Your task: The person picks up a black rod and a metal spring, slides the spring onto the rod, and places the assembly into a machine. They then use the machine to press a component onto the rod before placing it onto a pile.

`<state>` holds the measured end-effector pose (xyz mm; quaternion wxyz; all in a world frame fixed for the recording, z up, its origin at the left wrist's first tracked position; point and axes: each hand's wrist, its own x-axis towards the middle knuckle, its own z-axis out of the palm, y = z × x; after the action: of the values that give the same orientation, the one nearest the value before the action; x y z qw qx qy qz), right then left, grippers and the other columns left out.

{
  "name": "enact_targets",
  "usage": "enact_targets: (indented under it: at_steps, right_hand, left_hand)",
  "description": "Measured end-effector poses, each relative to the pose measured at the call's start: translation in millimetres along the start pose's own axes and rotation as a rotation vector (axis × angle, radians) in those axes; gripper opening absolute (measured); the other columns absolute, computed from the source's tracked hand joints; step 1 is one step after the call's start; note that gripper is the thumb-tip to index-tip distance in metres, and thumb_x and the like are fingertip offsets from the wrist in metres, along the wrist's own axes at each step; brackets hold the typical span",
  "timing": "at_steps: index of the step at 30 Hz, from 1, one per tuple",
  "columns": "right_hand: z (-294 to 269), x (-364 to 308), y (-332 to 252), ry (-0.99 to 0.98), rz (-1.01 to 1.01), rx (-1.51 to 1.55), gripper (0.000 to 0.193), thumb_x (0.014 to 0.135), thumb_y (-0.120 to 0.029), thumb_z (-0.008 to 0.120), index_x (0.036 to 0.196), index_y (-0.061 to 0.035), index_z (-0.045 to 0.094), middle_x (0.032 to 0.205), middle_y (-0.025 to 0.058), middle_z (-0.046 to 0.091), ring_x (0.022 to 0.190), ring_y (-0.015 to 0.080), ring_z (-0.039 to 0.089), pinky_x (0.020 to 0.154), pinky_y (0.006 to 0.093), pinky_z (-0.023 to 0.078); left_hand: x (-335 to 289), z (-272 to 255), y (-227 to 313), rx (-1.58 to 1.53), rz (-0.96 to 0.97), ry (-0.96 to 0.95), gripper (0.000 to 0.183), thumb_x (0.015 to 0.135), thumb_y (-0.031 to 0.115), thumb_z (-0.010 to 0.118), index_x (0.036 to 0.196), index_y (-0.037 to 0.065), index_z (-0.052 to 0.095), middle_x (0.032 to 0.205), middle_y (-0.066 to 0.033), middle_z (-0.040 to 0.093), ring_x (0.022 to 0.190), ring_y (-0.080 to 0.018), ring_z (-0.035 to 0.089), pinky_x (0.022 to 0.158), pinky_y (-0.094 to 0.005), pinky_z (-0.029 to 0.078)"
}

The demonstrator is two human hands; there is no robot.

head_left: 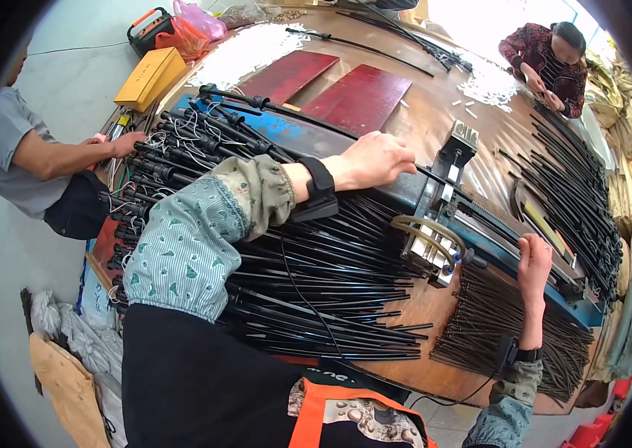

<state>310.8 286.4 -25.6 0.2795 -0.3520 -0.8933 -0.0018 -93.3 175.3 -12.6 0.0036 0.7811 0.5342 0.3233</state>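
My left hand is closed around a long black tube, just left of the blue clamping machine. The tube's thick fitted end points to the far left, and its other end runs toward the machine's clamp. My right hand is curled into a fist beside the machine's long rail, near its right part. What its fingers hold, if anything, is hidden. A yellowish hose loops over the near end of the clamp. Dark ridged rods lie in a heap below my right hand.
Many black tubes with white wires cover the near left of the table. Dark red boards lie beyond. Another bundle of black rods lies right. Co-workers sit at left and far right. A yellow box stands far left.
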Motion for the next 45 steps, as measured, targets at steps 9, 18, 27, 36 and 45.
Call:
enact_targets:
  at_steps: [9, 18, 27, 36, 45]
  right_hand:
    - [-5.5, -7.9, -0.8, 0.039, -0.03, -0.014, 0.007, 0.095, -0.009, 0.061, 0.099, -0.0035, 0.064, 0.093, 0.0114, 0.066, 0.094, 0.0306, 0.061, 0.091, 0.0402, 0.043]
    - [-11.6, -43.2, -80.3, 0.083, -0.158, 0.014, 0.03, 0.089, -0.004, 0.065, 0.119, -0.0057, 0.065, 0.115, 0.0102, 0.069, 0.103, 0.0274, 0.064, 0.099, 0.0497, 0.037]
    - [14.8, -54.6, -91.0, -0.035, 0.046, 0.41, 0.023, 0.089, -0.004, 0.066, 0.111, -0.0008, 0.064, 0.092, 0.0134, 0.068, 0.089, 0.0336, 0.064, 0.079, 0.0414, 0.049]
    - [26.3, -52.7, -56.0, -0.477, 0.226, 0.016, 0.04, 0.089, -0.034, 0.069, 0.112, -0.0017, 0.064, 0.108, 0.0192, 0.067, 0.1, 0.0386, 0.064, 0.081, 0.0468, 0.051]
    - [25.4, -72.1, -40.8, -0.185, 0.015, -0.065, 0.029, 0.083, -0.028, 0.077, 0.087, -0.0024, 0.064, 0.088, 0.0133, 0.064, 0.085, 0.033, 0.062, 0.072, 0.043, 0.048]
  left_hand:
    - [1.9, 5.0, 3.8, 0.113, 0.05, -0.012, 0.018, 0.091, 0.027, 0.066, 0.085, 0.01, 0.066, 0.078, -0.0114, 0.064, 0.073, -0.0336, 0.065, 0.063, -0.0451, 0.051]
    - [9.5, 5.1, 13.4, 0.188, -0.124, -0.139, 0.016, 0.095, 0.024, 0.06, 0.089, 0.009, 0.06, 0.077, -0.0159, 0.064, 0.076, -0.0391, 0.064, 0.062, -0.0478, 0.049]
    - [6.5, 14.2, 17.3, 0.216, -0.052, -0.132, 0.017, 0.095, 0.024, 0.059, 0.089, 0.009, 0.058, 0.076, -0.0181, 0.063, 0.074, -0.0416, 0.062, 0.063, -0.0494, 0.048]
    - [10.4, 11.5, -10.3, 0.365, 0.295, -0.026, 0.007, 0.092, 0.014, 0.06, 0.094, 0.009, 0.056, 0.08, -0.0106, 0.061, 0.075, -0.0325, 0.063, 0.062, -0.0434, 0.048]
    - [-20.0, -48.3, -42.9, 0.677, 0.343, 0.008, 0.009, 0.083, 0.015, 0.067, 0.092, 0.013, 0.066, 0.077, -0.0039, 0.061, 0.081, -0.0243, 0.061, 0.07, -0.0378, 0.048]
